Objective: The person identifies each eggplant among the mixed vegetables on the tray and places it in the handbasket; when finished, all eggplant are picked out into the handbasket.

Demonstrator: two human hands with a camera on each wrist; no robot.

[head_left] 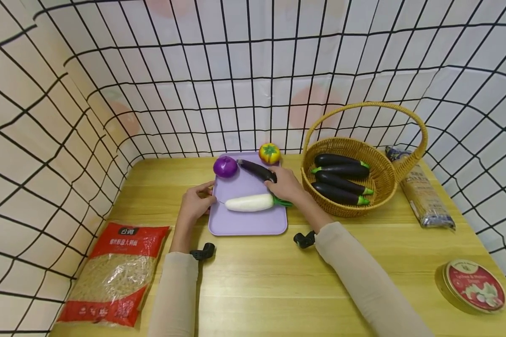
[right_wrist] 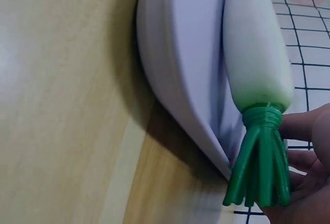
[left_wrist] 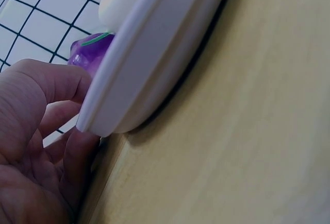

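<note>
A lilac tray (head_left: 246,228) lies on the table in the head view. My left hand (head_left: 195,202) grips its left edge; in the left wrist view the thumb of this hand (left_wrist: 36,110) bears on the rim and other fingers are lower down. My right hand (head_left: 286,185) holds the near right end of a dark eggplant (head_left: 253,169) lying slanted over the tray. Below that hand is a white radish (head_left: 249,203) with green stalks, which partly cover the hand (right_wrist: 309,177) in the right wrist view. A purple onion-like vegetable (head_left: 225,167) and a yellow-red, green-topped one (head_left: 269,153) sit at the tray's back.
To the right stands a tall-handled wicker basket (head_left: 350,211) with several eggplants (head_left: 341,171). Beyond it lies a noodle packet (head_left: 427,196), and nearer, a round tin (head_left: 475,285). A red pasta bag (head_left: 109,276) is at left. Black wire mesh (head_left: 271,79) encloses the table's back and sides.
</note>
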